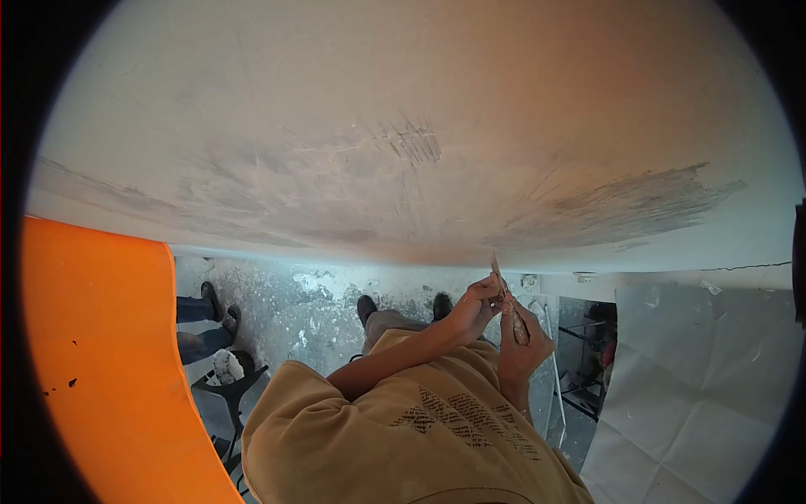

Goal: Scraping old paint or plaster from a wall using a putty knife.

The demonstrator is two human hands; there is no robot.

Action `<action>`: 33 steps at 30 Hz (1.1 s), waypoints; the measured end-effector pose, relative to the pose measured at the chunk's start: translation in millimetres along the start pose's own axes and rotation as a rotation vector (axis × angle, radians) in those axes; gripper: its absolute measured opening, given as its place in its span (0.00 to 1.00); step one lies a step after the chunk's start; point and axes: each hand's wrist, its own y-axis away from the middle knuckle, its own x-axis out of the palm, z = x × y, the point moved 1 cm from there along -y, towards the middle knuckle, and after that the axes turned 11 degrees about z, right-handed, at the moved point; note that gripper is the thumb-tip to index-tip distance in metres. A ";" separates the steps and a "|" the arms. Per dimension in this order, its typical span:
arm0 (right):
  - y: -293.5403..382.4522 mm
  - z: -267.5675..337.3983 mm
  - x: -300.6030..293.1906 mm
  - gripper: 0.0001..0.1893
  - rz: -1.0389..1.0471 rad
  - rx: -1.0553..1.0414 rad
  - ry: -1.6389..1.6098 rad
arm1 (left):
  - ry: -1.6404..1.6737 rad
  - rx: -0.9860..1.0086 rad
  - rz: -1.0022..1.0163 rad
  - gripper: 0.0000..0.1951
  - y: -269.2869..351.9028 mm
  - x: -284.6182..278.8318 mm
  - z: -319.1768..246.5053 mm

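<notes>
My right hand (526, 343) grips the worn, speckled handle of a narrow hand tool (496, 268), perhaps a putty knife seen nearly edge-on. The fingers of my left hand (480, 305) close around its upper part, near the blade. The thin tip points up, at the lower edge of a pale plastered wall (390, 69); whether it touches cannot be made out. Grey, scratched patches mark this surface, with a dense group of dark strokes (415, 142) near the middle and a broad smear (630, 205) to the right.
An orange surface (107, 327) borders the left. Beyond its edge show another person's legs (204, 334) and a black chair (236, 390) bearing a stained white container (227, 366). The floor (283, 302) is paint-spattered. Creased grey sheeting (705, 390) lies right, beside dark metal frames (582, 372).
</notes>
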 end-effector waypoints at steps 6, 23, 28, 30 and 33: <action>-10.5 1.9 -12.2 0.10 0.049 0.029 0.082 | -0.027 -0.015 0.051 0.05 -4.6 1.7 -1.3; -46.6 8.4 -36.9 0.09 0.181 -0.128 0.169 | 0.048 -0.005 0.129 0.05 -20.0 3.9 2.5; -56.3 14.2 -2.9 0.10 0.256 -0.204 0.114 | 0.086 0.144 0.014 0.05 -4.6 -17.6 -12.9; -56.1 11.2 27.9 0.10 0.335 -0.262 0.075 | 0.086 0.212 -0.058 0.04 13.0 -34.5 -28.3; -41.7 7.1 82.1 0.11 0.403 -0.246 -0.016 | 0.113 0.331 -0.200 0.04 42.8 -57.3 -56.8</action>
